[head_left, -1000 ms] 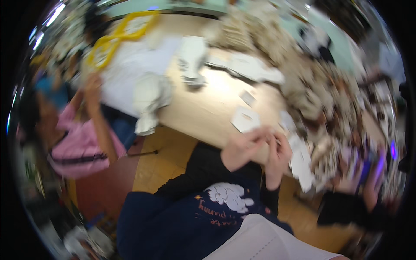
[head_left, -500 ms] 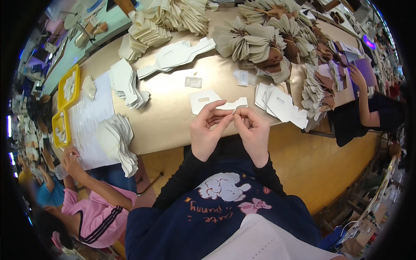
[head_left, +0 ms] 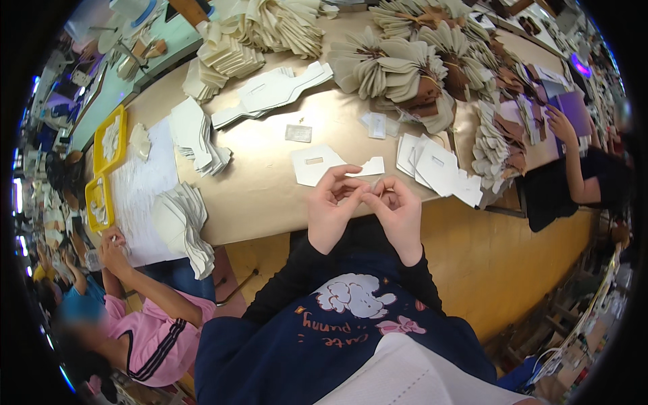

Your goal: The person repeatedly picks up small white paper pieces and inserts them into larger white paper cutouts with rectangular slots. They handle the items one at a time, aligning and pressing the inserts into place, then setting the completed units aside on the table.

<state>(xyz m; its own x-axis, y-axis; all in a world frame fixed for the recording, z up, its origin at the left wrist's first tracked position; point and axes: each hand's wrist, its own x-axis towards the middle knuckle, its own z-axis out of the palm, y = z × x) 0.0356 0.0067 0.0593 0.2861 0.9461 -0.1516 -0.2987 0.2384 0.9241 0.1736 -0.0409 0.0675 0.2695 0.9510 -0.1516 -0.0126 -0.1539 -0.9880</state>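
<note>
My left hand (head_left: 334, 208) and my right hand (head_left: 395, 214) meet just past the table's near edge, thumbs and fingertips pinched together. Whatever sits between the fingertips is too small and too covered to name. Just beyond them lies a white shaped piece (head_left: 316, 162) with a rectangular cutout, partly hidden by my left fingers. To its right is a fanned stack of similar white pieces (head_left: 432, 162). Farther back rest a small clear flat rectangle (head_left: 298, 133) and a little white packet (head_left: 376, 125).
White cut pieces (head_left: 270, 94) stack toward the back, with more piles (head_left: 182, 219) at left. Bundled beige pieces (head_left: 388, 64) crowd the back right. Yellow trays (head_left: 110, 142) stand at far left. A person in pink (head_left: 158, 324) works at left; another person's arm (head_left: 574, 162) reaches in at right.
My hands remain pinched together and have shifted slightly down and to the right in the picture. My right fingers have curled further over the fingertips, hiding the thin pale bit seen there earlier.
</note>
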